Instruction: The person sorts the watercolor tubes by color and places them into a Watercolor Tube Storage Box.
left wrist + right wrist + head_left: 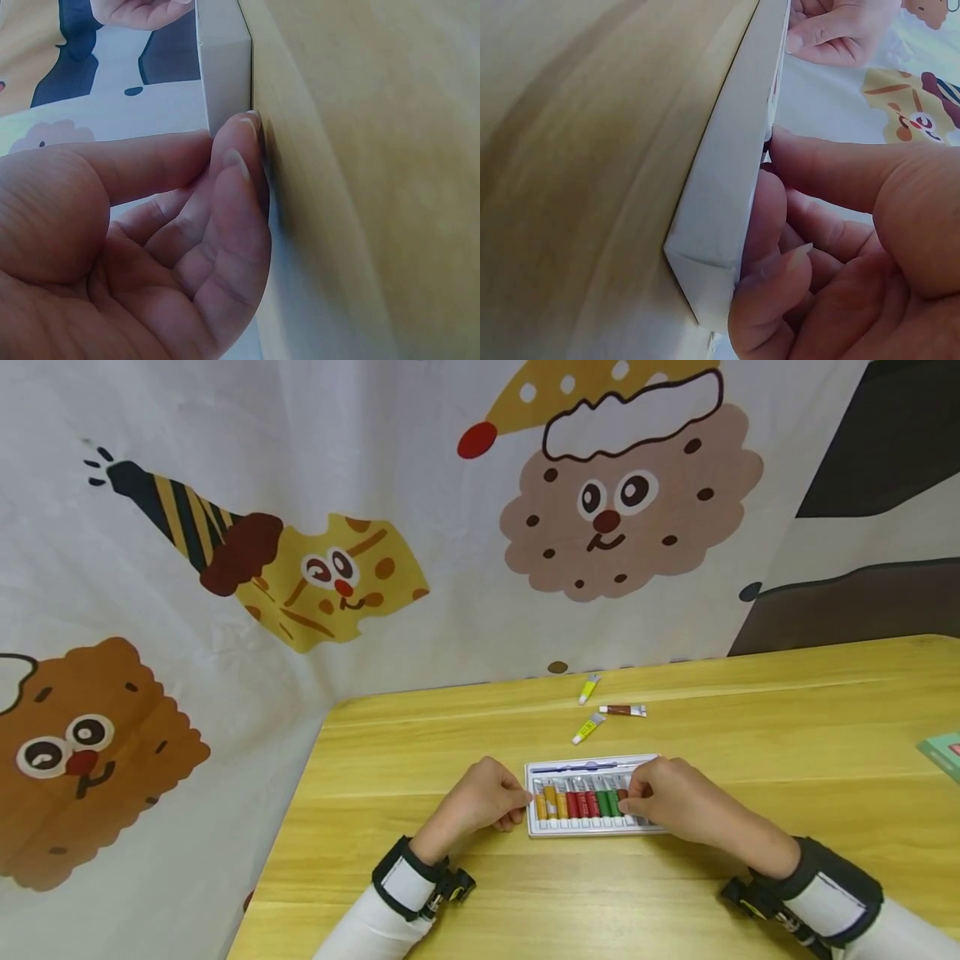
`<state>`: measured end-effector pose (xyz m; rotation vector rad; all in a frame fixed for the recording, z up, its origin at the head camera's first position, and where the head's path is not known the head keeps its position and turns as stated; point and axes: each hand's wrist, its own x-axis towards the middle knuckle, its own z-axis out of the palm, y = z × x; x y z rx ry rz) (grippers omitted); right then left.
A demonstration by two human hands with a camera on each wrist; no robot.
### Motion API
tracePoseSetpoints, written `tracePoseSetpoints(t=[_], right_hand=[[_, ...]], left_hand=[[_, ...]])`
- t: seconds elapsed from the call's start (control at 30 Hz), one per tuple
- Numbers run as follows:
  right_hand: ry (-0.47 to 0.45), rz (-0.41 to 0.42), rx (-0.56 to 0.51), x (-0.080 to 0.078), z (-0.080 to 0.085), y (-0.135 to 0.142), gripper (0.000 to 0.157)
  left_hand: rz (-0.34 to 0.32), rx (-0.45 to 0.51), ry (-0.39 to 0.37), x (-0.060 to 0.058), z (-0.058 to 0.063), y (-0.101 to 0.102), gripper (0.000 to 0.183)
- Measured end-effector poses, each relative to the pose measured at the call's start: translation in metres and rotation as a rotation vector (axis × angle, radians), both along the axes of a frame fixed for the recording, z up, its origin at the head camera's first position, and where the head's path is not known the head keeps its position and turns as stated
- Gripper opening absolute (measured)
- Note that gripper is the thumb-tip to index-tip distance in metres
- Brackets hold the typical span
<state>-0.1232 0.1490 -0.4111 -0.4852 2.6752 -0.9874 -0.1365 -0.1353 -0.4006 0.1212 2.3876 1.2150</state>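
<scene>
A white plastic tray [592,832] lies on the table, holding a row of small paint tubes [583,804] in yellow, red, green and brown, with a thin blue brush [573,768] along its far side. At the tray's left end, my left hand [486,795] pinches the edge between thumb and fingers. My right hand [671,802] reaches over the right part and pinches a tube there, mostly hidden by the fingers; a brown tube shows beside them. In the right wrist view, a small dark bit shows at the thumb tip [780,150] above the tray wall [718,165].
Behind the tray lie two yellow tubes [588,728] and a brown tube [623,711] on the wooden table [420,760]. A green box [943,752] shows at the right edge. A printed cloth [420,460] hangs along the table's far side.
</scene>
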Motion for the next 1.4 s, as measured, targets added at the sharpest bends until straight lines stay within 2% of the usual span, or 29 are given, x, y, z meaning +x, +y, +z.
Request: tracePoseSetpoints(t=[0.5, 0.8, 0.97, 1.1, 1.27, 1.4], right_hand=[[0.003, 0.001, 0.033, 0.001, 0.001, -0.006, 0.026], [0.049, 0.059, -0.026, -0.006, 0.007, 0.001, 0.020], [0.136, 0.052, -0.036, -0.030, 0.016, 0.009, 0.009], [0.233, 0.057, 0.026, -0.058, 0.020, 0.020, 0.003], [0.333, 0.068, 0.147, -0.086, 0.017, 0.031, 0.016], [0.340, 0.091, 0.188, -0.104, 0.009, 0.033, 0.028]], left_hand=[[-0.002, -0.001, 0.006, 0.001, 0.002, -0.004, 0.027], [-0.002, 0.012, 0.008, 0.002, 0.001, -0.003, 0.027], [-0.001, -0.018, 0.015, 0.002, 0.001, -0.004, 0.029], [-0.002, -0.017, 0.020, 0.002, 0.001, -0.003, 0.029], [-0.007, -0.020, 0.020, 0.001, 0.000, 0.001, 0.029], [-0.012, -0.025, 0.024, 0.000, -0.002, 0.000, 0.029]])
